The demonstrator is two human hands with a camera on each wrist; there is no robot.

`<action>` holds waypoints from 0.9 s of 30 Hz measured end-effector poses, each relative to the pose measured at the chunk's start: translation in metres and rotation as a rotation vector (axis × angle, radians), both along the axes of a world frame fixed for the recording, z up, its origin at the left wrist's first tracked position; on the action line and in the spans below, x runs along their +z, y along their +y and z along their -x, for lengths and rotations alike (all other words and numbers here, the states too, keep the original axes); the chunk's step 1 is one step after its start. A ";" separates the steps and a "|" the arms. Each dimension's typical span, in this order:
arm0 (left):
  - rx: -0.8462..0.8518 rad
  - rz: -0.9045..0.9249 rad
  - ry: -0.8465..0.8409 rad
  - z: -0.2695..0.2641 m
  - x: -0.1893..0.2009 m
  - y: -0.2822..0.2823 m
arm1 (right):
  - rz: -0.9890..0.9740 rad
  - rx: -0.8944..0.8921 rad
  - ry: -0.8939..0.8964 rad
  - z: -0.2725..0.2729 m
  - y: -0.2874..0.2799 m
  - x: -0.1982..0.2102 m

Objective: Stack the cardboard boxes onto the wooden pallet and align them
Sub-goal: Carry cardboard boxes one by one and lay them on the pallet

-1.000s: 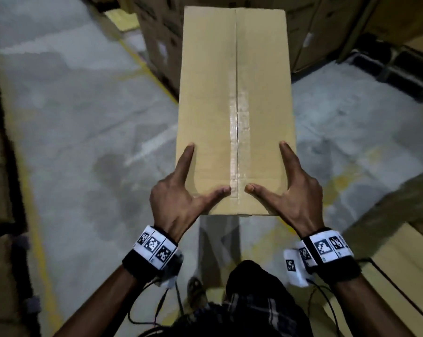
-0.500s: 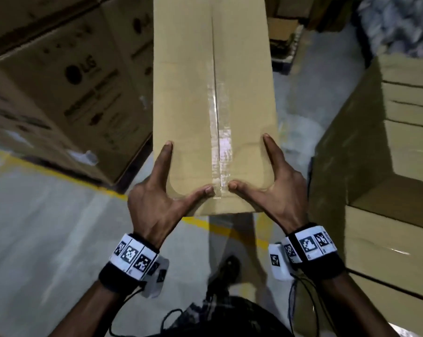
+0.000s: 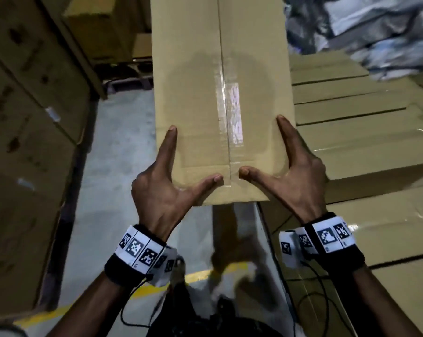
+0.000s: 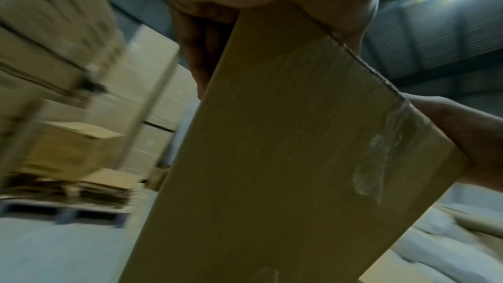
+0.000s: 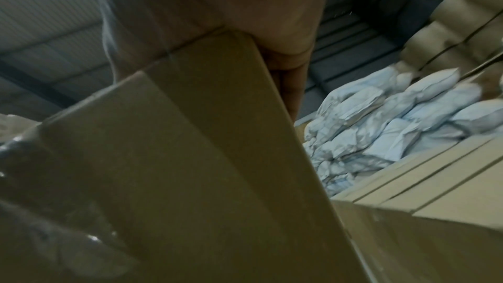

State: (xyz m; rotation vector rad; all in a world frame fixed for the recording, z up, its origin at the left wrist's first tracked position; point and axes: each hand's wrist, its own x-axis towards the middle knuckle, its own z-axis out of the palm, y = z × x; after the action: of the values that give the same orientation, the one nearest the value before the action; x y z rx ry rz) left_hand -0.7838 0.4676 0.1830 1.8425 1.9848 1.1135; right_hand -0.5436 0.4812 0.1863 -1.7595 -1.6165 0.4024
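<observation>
Cardboard, one long taped box (image 3: 220,98), is carried by two hands, left grip (image 3: 161,190) and right grip (image 3: 295,181) each grasping a near corner, thumbs on top.

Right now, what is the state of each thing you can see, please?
carried box: held off the floor, taped shut.
left hand: grips the box's near left corner.
right hand: grips the box's near right corner.
stacked boxes: lying flat in rows, closed.
white sacks: piled up behind.
</observation>
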 end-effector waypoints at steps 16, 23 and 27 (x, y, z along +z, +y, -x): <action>-0.859 -0.072 -0.009 -0.088 0.045 0.234 | -0.182 -0.817 -0.037 -0.009 0.040 0.048; -1.215 0.014 0.006 -0.173 0.044 0.222 | -0.165 -1.141 -0.011 -0.029 -0.019 0.041; -1.304 0.020 0.060 -0.222 0.030 0.192 | -0.132 -1.281 -0.031 -0.046 -0.058 0.029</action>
State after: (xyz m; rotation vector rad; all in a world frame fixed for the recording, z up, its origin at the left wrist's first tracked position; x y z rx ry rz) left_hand -0.5617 0.6597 0.2129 2.4294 0.4308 0.5626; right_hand -0.4971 0.4231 0.2157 -2.2621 -0.2721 -0.3375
